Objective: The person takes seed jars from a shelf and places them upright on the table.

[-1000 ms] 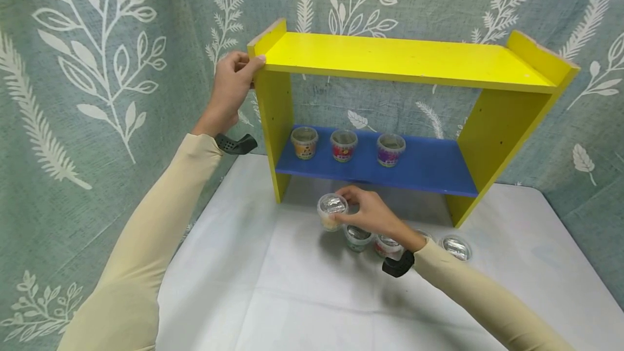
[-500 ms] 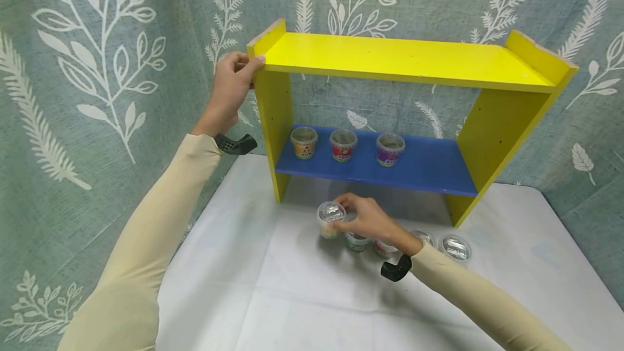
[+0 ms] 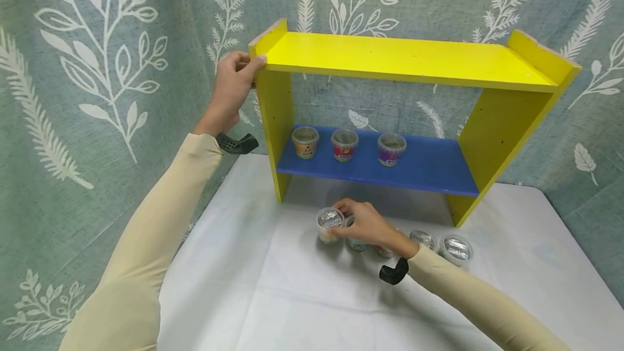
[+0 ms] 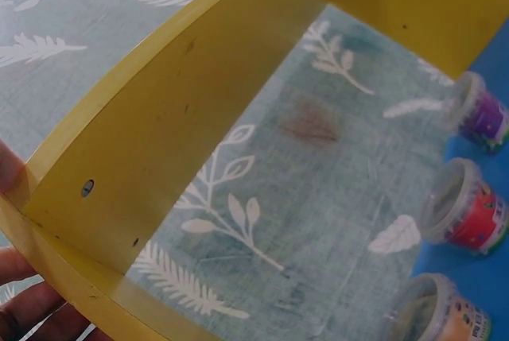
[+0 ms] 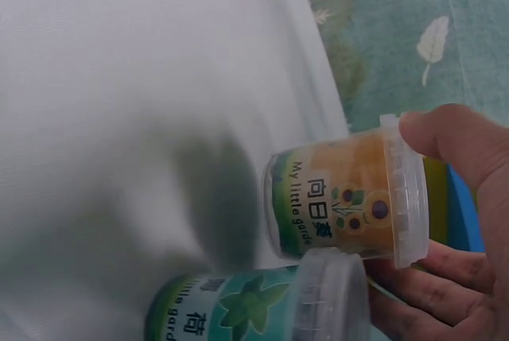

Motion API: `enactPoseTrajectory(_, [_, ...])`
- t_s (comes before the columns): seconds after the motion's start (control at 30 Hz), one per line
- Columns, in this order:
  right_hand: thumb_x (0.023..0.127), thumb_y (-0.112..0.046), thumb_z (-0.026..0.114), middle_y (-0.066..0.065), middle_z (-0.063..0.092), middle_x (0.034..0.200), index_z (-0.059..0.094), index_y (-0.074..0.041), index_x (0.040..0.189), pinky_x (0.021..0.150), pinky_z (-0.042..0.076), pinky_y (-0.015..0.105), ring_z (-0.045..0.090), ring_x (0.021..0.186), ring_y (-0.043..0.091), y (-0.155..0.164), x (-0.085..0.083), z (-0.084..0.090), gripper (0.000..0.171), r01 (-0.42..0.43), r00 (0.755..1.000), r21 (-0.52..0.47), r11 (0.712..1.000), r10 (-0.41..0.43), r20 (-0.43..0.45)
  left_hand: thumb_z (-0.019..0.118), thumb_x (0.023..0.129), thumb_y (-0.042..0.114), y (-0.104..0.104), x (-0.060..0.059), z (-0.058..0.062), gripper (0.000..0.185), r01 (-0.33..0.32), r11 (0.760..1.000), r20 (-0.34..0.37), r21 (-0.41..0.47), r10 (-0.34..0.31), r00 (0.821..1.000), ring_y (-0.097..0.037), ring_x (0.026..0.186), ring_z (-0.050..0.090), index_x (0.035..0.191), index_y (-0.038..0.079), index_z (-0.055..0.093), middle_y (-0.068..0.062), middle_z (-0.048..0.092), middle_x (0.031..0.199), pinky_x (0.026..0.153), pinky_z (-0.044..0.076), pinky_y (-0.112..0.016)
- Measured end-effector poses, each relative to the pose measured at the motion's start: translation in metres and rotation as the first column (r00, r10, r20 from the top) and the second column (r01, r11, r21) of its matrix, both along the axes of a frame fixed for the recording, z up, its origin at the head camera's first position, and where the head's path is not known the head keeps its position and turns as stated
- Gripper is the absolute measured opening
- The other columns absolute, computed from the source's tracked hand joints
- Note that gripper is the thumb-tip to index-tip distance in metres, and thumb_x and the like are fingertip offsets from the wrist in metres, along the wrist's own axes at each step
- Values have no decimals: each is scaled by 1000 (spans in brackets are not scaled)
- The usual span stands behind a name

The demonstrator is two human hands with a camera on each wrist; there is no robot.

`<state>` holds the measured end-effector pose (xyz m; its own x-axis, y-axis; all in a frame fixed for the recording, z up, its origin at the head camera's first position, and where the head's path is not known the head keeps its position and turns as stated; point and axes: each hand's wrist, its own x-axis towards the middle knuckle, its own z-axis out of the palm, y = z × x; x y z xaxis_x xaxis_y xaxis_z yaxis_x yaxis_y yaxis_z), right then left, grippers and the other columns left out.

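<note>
Left hand [image 3: 233,88]: thumb in front, other fingers curled behind the top left corner of the yellow shelf unit [image 3: 390,58]; grip unchanged over the last second.

Blue board [image 3: 434,164]: orange cup [image 3: 305,149], red cup [image 3: 344,152], purple cup [image 3: 391,155], same places as before.

Sunflower cup [image 5: 354,198]: in front of the unit, at the left end of the table row. Since a second ago it has moved lower and nearer me. I cannot tell whether its base touches the table [image 3: 302,297].

Right hand [image 3: 368,225]: thumb and fingers pinch that cup at its lid. Close by on its right, the mint cup [image 5: 254,301], then further lidded cups [image 3: 456,249].

Reading: this looks like placement beside the row, nearly complete, release not yet made.
</note>
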<state>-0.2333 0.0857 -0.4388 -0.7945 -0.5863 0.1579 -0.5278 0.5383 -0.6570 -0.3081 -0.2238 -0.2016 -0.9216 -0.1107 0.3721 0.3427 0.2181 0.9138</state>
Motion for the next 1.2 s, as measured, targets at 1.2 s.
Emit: enactPoseTrajectory(1.2, [85, -45, 84, 9, 72, 119, 65, -5, 131, 102, 40, 57, 68, 107, 28, 1, 2, -16, 64, -1, 996, 127, 992, 12, -85, 65, 101, 42, 0, 2, -1, 39, 2, 1000, -6, -16, -2, 1000, -21, 105, 59, 123, 10, 61, -4, 58, 119, 95, 49, -35])
